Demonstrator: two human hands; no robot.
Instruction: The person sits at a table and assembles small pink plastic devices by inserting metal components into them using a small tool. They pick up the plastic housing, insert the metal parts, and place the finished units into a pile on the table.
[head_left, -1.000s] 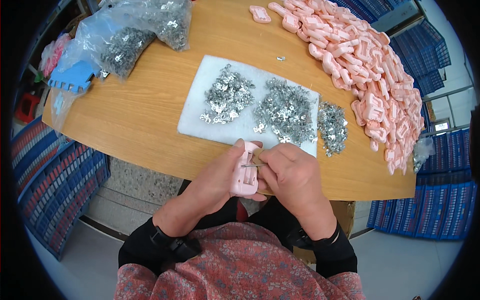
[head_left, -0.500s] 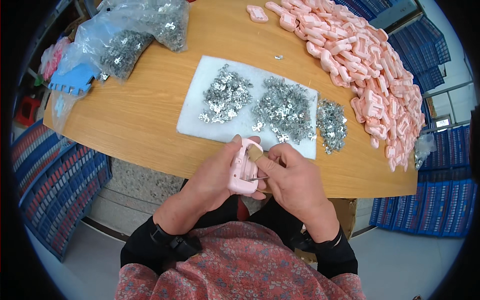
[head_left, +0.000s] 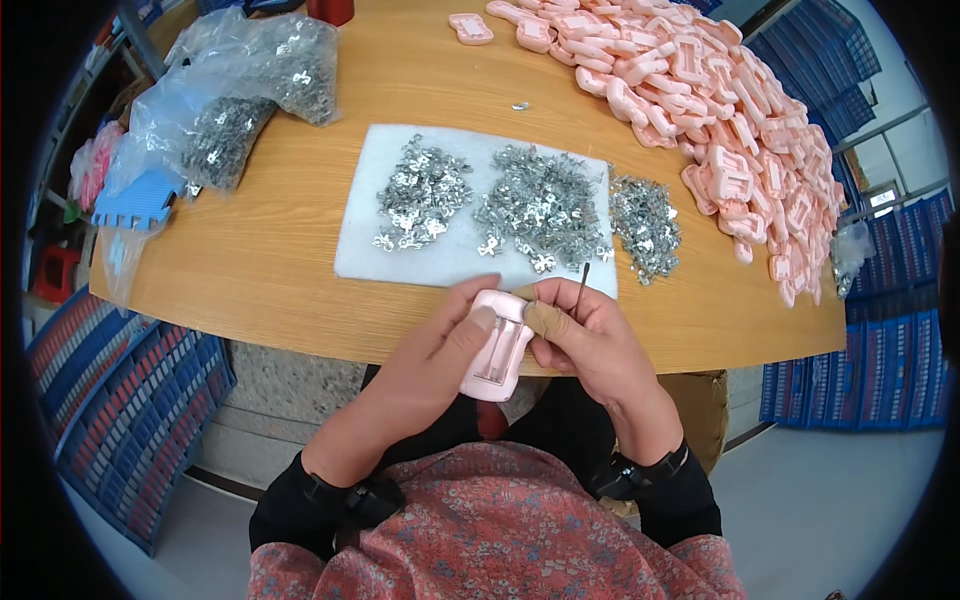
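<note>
My left hand (head_left: 430,355) is closed round a pale pink plastic casing (head_left: 489,384), its thumb lying on the face. The casing stands tilted over the table's front edge, with a long recessed slot towards me. My right hand (head_left: 595,345) has its thumb and fingers pinched at the casing's upper right edge; a tan covering wraps that thumb. From between the right fingers a thin dark metal tool (head_left: 584,275) sticks up, its lower part hidden. Beyond my hands lies a white foam sheet (head_left: 355,240) bearing two heaps of small silvery metal clips (head_left: 425,195).
Another clip heap (head_left: 645,228) lies right of the sheet. A large pile of pink casings (head_left: 710,100) covers the table's right far side. Plastic bags of metal parts (head_left: 228,135) and a blue foam piece (head_left: 133,200) stand left. Blue racks (head_left: 130,400) flank the table.
The casing has been turned so a different face, with the slot, shows. The tool, which pointed into the casing, now points up and away from it. The whole view has shifted slightly.
</note>
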